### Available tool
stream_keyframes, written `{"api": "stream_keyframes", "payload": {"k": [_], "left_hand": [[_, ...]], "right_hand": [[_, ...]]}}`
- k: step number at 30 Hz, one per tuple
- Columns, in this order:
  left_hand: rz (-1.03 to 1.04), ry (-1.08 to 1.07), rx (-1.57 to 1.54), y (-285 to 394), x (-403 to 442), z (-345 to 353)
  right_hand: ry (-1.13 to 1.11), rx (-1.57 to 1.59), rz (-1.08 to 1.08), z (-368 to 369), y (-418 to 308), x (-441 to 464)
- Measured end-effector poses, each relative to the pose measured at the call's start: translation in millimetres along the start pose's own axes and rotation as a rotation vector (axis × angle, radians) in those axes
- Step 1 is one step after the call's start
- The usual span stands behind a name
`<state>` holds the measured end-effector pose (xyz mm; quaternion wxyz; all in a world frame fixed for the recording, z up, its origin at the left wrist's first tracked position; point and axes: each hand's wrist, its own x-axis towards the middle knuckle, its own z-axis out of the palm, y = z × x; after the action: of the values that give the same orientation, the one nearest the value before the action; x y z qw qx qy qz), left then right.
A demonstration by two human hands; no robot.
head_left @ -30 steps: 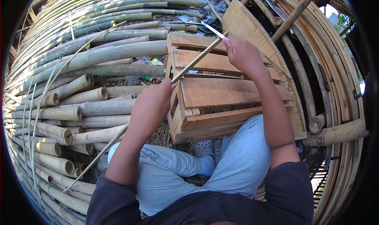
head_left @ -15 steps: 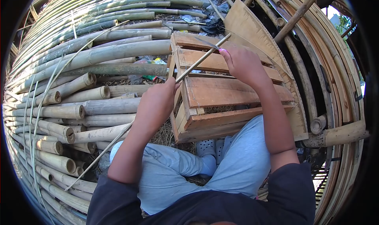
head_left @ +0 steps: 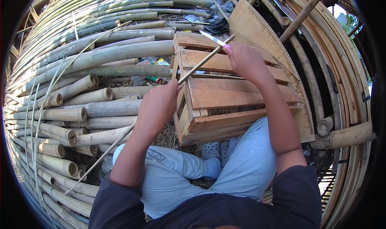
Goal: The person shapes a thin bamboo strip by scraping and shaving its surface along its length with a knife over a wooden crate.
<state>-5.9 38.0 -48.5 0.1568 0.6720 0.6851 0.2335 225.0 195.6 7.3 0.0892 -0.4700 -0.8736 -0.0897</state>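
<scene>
My left hand (head_left: 157,104) is closed around a long thin bamboo strip (head_left: 204,61). The strip slants up to the right over a wooden crate (head_left: 241,88), and its other end passes under my left forearm to the lower left. In my right hand (head_left: 248,62) is a knife (head_left: 213,37) with a pinkish handle, mostly hidden by the fingers. Its bright blade points up and left and crosses the strip near its upper end. Beneath both hands is the slatted crate, standing in front of my knees.
Many bamboo poles (head_left: 132,52) lie stacked to the left, with thin green strips (head_left: 52,88) across them. A flat wooden board (head_left: 257,28) leans behind the crate. Long planks (head_left: 341,68) and a thick bamboo post (head_left: 354,135) stand at right. Plastic litter (head_left: 161,62) lies among the poles.
The knife blade has turned and now catches the light, its tip a little higher. My right hand has shifted slightly; the left hand and strip stay nearly in place.
</scene>
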Motion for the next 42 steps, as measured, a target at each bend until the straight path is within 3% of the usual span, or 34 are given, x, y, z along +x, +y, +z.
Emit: {"api": "stream_keyframes", "payload": {"k": [3,5,7,9,11,13,16,20,22,25,28,38,41,42], "left_hand": [[-0.002,-0.02,0.013,-1.4,1.5,-0.7],[0.006,-0.02,0.005,-2.0,-2.1,1.8],[0.021,-0.005,0.013,-3.2,-1.2,2.1],[0.028,0.006,0.011,-8.6,-1.0,3.5],[0.031,-0.008,0.006,-7.2,-2.3,2.6],[-0.016,-0.042,0.023,0.1,-0.2,0.3],[0.006,-0.016,0.061,1.3,0.2,1.4],[0.015,0.001,0.123,1.9,1.5,7.4],[0.042,0.011,0.071,0.4,1.6,9.4],[0.055,0.003,0.042,-2.2,1.5,7.5],[0.143,0.046,-0.032,-8.6,0.1,3.0],[0.101,0.0,-0.017,-17.0,-2.1,-8.5],[0.04,-0.034,-0.066,-14.2,0.9,-9.2],[0.041,-0.025,-0.042,-16.6,2.8,-5.2]], "right_hand": [[-0.024,0.018,-0.035,-2.2,-8.6,-4.2],[-0.086,-0.081,0.276,-5.3,23.2,12.3],[-0.119,-0.153,0.236,8.5,43.0,8.7],[0.052,-0.102,0.117,18.5,35.2,-7.4],[0.005,-0.096,0.1,10.1,38.2,-12.4],[0.056,-0.122,0.276,-7.1,40.8,-14.0],[0.181,0.083,0.306,-14.3,32.7,-11.4],[0.267,0.245,0.084,7.8,-1.6,-11.1],[0.134,0.322,-0.059,1.2,-25.8,-12.7],[0.213,0.261,-0.208,29.1,-21.1,-4.0],[0.204,0.207,-0.221,32.0,-10.0,3.9],[0.235,0.123,-0.017,28.2,24.2,11.3],[0.204,0.193,-0.023,24.4,26.1,10.9],[0.312,0.388,0.052,27.5,28.3,11.8]]}}
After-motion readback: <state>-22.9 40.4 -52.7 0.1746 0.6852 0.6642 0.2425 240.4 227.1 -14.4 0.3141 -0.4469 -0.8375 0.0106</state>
